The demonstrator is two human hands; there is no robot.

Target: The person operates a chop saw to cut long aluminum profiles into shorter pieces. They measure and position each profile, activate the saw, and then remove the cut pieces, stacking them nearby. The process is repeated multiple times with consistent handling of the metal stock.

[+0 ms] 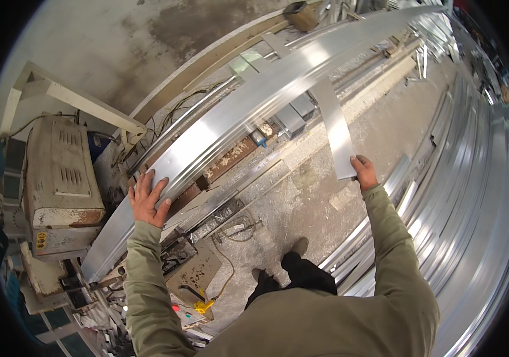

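Note:
A long, shiny aluminium profile (207,128) lies slantwise across the machine bed, from lower left to upper right. My left hand (148,199) rests on its near edge toward the left end, fingers spread over the metal. Out to the right, my right hand (364,171) pinches the near end of a flat aluminium strip (333,126), thumb on top. That strip runs away from me toward the long profile; its far part seems to pass beneath it. How the fingers sit under the strip is hidden.
A worn beige machine housing (64,178) with vents stands at the left. Long aluminium profiles (462,196) are stacked at the right. Below the bed are a rusty box (195,271) with a cable and a yellow-handled item (204,306). Metal shavings litter the floor (272,220).

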